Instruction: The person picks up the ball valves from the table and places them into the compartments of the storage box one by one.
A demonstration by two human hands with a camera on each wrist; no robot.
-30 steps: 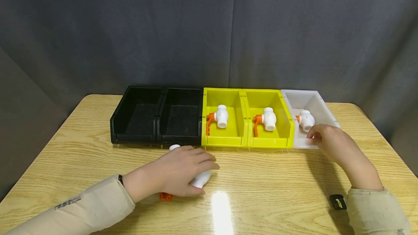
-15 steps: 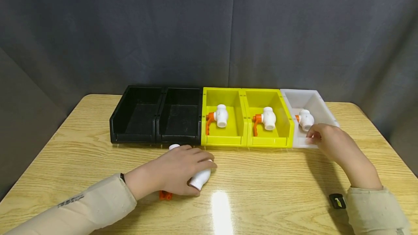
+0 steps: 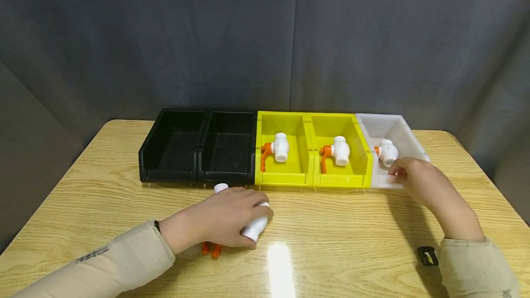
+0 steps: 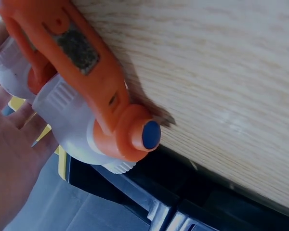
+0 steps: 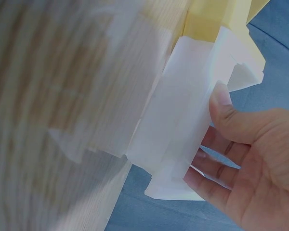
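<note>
The thumb and index finger of my left hand (image 3: pixel 225 215) are bent round the white body of one ball valve (image 3: pixel 255 228), just far enough apart to span it; I judge it gripped. My palm lies over a second ball valve (image 4: pixel 77 125), whose body shows from the wrist just beside the first. I cannot tell whether I grip that one too. Two orange levers (image 3: pixel 216 252) poke out on the near side of my hand.

The fingers of my right hand (image 3: pixel 422 183) are loosely bent, thumb well apart from the rest, at the front rim of the white bin (image 3: pixel 383 182). They hold no valve; how hard they press the rim I cannot tell. A third ball valve (image 3: pixel 388 151) lies in that bin, just beyond my fingertips.

I take the step in hand to be picking up from the table (image 3: pixel 327 238) on the left, with three valves already binned. The next move calls for a firm pinch on one body, freeing it from its neighbour.

Farther off, the left yellow bin (image 3: pixel 285 179) and right yellow bin (image 3: pixel 339 180) hold one valve each; two black bins (image 3: pixel 169 176) hold none.
</note>
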